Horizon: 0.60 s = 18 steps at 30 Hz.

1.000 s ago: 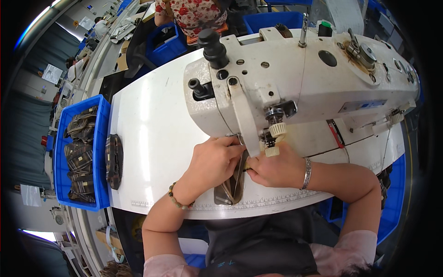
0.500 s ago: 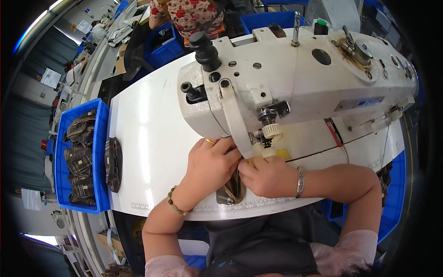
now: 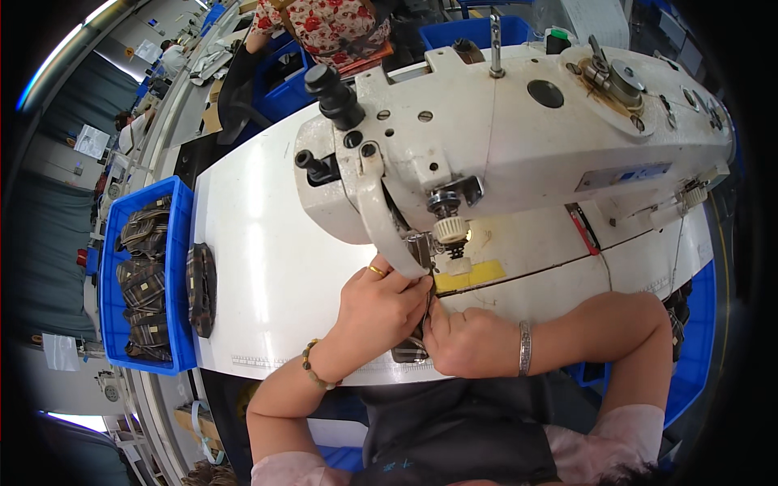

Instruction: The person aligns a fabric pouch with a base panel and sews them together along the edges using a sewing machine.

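Note:
A dark brown fabric piece [image 3: 411, 351] lies at the front of the white sewing machine [image 3: 519, 138], just below its needle area. My left hand [image 3: 379, 306] is closed on its left side, with thumb and fingers pinched together close to the needle. My right hand [image 3: 474, 340] pinches the piece from the right, a little nearer to me, and rests at the table edge. Between my hands the fabric shows only as a narrow dark strip, and my fingers hide much of it. The curved pale lever of the machine partly covers the needle area.
At the left stands a blue bin [image 3: 180, 283] holding several plaid fabric pieces [image 3: 144, 283]. Beside it on the white table [image 3: 267, 267] lies another plaid piece [image 3: 201, 290]. A red cutter [image 3: 582, 230] rests by the machine. Behind, a person in a floral top [image 3: 332, 32] sits.
My right hand has drawn back toward me, and my left has shifted slightly the same way. Less of the fabric shows between them. The machine appears farther left in the view.

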{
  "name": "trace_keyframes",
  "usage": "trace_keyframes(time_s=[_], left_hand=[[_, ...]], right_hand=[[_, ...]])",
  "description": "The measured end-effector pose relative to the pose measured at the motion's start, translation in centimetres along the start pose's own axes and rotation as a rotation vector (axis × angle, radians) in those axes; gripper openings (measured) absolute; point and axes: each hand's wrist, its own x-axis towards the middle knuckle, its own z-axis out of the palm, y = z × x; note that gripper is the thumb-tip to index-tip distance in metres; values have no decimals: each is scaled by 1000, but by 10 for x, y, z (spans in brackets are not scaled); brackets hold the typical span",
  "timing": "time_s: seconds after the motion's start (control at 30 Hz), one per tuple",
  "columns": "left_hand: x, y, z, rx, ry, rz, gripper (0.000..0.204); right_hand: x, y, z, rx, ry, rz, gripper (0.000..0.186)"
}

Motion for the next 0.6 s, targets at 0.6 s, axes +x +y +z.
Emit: trace_keyframes(time_s=[0.6], left_hand=[[8,-2,-25,21,-27,17,12]], right_hand=[[4,24,5,36,27,99,14]])
